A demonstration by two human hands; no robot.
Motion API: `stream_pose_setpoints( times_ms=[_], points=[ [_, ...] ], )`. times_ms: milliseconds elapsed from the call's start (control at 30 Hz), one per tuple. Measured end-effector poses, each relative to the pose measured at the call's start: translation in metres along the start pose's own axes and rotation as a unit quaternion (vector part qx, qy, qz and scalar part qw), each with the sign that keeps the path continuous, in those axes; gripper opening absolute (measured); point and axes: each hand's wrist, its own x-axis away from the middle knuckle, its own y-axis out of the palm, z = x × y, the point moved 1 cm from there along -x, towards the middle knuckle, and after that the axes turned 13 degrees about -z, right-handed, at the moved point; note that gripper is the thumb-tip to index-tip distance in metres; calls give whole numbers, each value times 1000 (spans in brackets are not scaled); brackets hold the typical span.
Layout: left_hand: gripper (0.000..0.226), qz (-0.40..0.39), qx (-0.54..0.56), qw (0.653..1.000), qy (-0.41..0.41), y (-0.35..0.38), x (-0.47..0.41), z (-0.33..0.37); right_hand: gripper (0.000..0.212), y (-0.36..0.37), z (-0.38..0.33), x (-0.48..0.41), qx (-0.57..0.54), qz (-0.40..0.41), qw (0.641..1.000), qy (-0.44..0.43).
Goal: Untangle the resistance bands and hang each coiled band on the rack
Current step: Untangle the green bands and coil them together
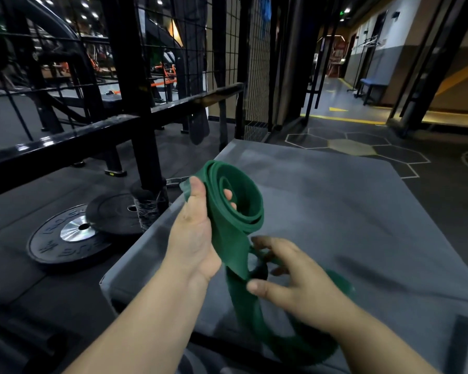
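Grey mat (335, 211) | left hand (192, 238) grips green band coil (241, 211) | right hand (295, 282) pinches tail | plate (52, 247) lettering blurred

Only one camera here, head-worn and wide-angle, pointing forward and down. Forearms enter from the bottom edge, so the left hand (195, 233) and right hand (295, 279) with the green band (227, 238) sit closest, low centre. Grey mat (362, 211) fills the lower right, black rack (130, 76) climbs the left, and a corridor (333, 95) runs off far at top right.
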Motion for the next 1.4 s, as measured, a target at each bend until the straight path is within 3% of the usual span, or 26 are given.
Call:
stream_pose_setpoints(
  times_ms=[100, 167, 233, 300, 367, 433, 500, 567, 633, 733, 867, 933, 1000, 1100, 1133, 1267, 1333, 1400],
  points=[
    [50, -39, 35, 999, -7, 5, 4, -3, 41, 1, -9, -7, -47, 14, 999, -19],
    [50, -43, 46, 998, -10, 8, 6, -2, 28, -1, -15, -5, -125, -28, 991, -40],
    [49, -24, 41, 999, 13, 10, 6, 3, 21, 5, -17, -3, -169, -109, 978, -50],
    [49, -1, 32, 998, 53, 12, 6, 10, 23, 17, -20, -2, -143, -162, 975, -53],
    [49, 8, 29, 996, 79, 13, 4, 19, 31, 23, -28, -2, -146, -163, 972, -88],
    [47, 15, 38, 995, 88, 11, 2, 29, 14, 22, -29, 0, -171, -142, 964, -145],
    [45, 29, 69, 994, 83, 6, -1, 35, 11, 17, -27, 5, -219, -130, 961, -104],
    [44, 32, 78, 994, 75, -1, -3, 38, 23, 15, -21, 4, -232, -121, 965, -10],
    [46, 33, 69, 995, 67, -5, -2, 41, 21, 13, -7, 0, -111, -98, 986, 81],
    [48, 30, 54, 996, 62, -8, -1, 46, 2, -9, -1, 4, 35, -132, 979, 152],
    [47, 16, 31, 999, 33, -16, 2, 48, 46, -27, -9, 22, -97, -256, 957, 93],
    [43, 18, 35, 999, 38, -18, 2, 51, 36, -17, -18, 27, -202, -294, 934, 17],
    [42, 23, 64, 996, 65, -18, 1, 57, 10, -4, -21, 26, -252, -260, 932, -20],
    [55, 37, 107, 988, 105, -14, 1, 64, 58, 2, -9, 20, -287, -186, 940, 0],
    [56, 45, 110, 987, 111, -14, 1, 64, 65, 0, -3, 20, -291, -170, 941, 11],
    [42, 51, 85, 992, 84, -18, 4, 58, 70, -10, 5, 24, -292, -215, 932, -19],
    [45, 52, 81, 992, 80, -20, 4, 59, 78, -14, 5, 25, -327, -240, 913, -50],
    [52, 59, 107, 988, 95, -22, 2, 65, 68, -18, 1, 28, -342, -250, 903, -71]
  ],
)
